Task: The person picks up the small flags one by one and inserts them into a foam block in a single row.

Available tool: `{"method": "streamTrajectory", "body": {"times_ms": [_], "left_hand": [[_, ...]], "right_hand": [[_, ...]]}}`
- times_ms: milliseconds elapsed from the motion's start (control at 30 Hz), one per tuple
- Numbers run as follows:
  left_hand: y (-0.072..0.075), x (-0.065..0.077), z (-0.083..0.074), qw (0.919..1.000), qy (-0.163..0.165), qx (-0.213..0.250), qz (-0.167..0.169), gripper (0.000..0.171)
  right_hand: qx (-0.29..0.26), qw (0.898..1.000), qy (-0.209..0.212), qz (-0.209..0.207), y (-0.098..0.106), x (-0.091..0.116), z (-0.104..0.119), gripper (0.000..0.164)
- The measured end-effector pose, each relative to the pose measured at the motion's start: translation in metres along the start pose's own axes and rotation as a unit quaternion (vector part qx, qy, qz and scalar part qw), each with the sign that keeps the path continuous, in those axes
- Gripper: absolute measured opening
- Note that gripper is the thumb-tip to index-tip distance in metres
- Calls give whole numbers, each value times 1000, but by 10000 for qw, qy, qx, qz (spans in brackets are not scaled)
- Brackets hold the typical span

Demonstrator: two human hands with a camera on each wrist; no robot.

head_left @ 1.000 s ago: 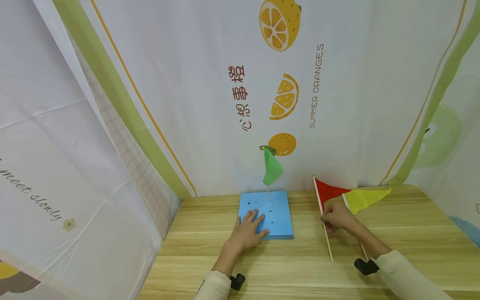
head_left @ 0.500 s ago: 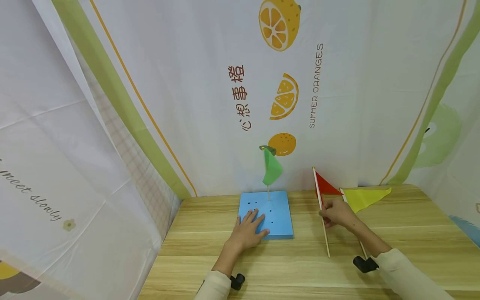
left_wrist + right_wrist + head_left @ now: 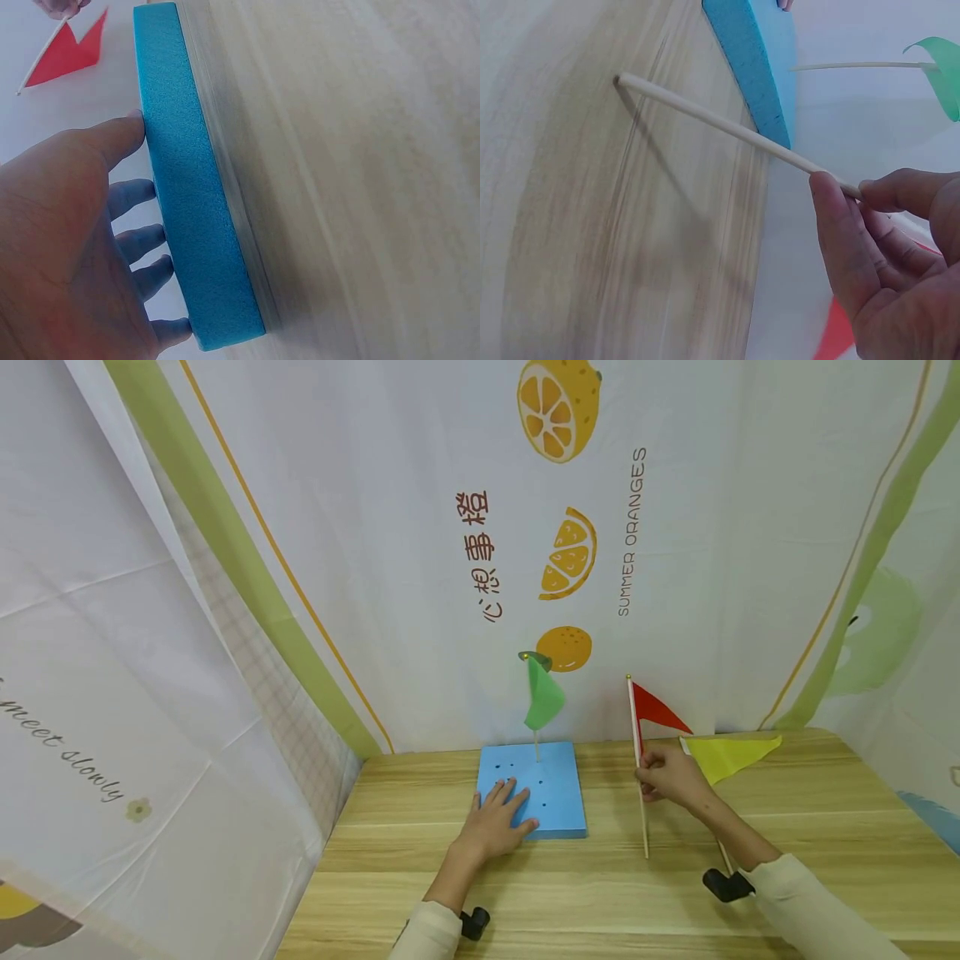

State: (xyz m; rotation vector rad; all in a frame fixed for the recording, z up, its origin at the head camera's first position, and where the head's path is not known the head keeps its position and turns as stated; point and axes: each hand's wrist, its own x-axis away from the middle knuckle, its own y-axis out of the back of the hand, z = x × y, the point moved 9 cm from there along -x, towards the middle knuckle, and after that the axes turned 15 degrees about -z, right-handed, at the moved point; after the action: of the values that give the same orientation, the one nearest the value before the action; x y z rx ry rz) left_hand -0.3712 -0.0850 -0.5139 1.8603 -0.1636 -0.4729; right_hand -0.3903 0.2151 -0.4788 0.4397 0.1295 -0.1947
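My left hand (image 3: 491, 828) lies with fingers spread on a blue foam block (image 3: 561, 814) dotted with small holes. In the left wrist view its fingertips press along the top edge of the block's thick side (image 3: 196, 202). A green pennant flag (image 3: 545, 697) stands upright in the block near its back edge. To the right, my right hand (image 3: 670, 777) pinches the stick of a red pennant flag (image 3: 657, 712) between thumb and fingers. That flag is nearly upright, and its wooden stick (image 3: 720, 125) points down toward the table, its lower tip close over the surface in the right wrist view.
A yellow pennant flag (image 3: 731, 758) lies on the wooden table (image 3: 825, 827), its stick running under my right forearm. Behind the table's back edge hangs a white cloth (image 3: 420, 635) printed with oranges. Black wrist cameras (image 3: 726, 885) stick out beside both sleeves.
My right hand has moved up and slightly left with the red flag, whose stick has turned more upright. The left hand and the foam block stay where they were.
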Motion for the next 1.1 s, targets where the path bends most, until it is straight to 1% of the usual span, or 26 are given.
{"method": "streamTrajectory", "body": {"times_ms": [200,433,667,767,1100], "left_hand": [[1,0,-1,10000,-8,34,15,66],[2,-1,-1,9999,-32,96,-17,66],[-1,-1,1,10000,-12,-45,4,66],[-1,0,0,10000,1,-22,14,66],[-1,0,0,10000,-10,2,2,66]], "right_hand": [[45,9999,60,-139,3,-1,5,13],[-27,9995,237,-190,5,-3,12,12],[24,9992,291,-255,5,-5,17,12],[36,9991,318,-290,6,-5,20,13],[50,9964,659,-528,11,-10,34,16]]}}
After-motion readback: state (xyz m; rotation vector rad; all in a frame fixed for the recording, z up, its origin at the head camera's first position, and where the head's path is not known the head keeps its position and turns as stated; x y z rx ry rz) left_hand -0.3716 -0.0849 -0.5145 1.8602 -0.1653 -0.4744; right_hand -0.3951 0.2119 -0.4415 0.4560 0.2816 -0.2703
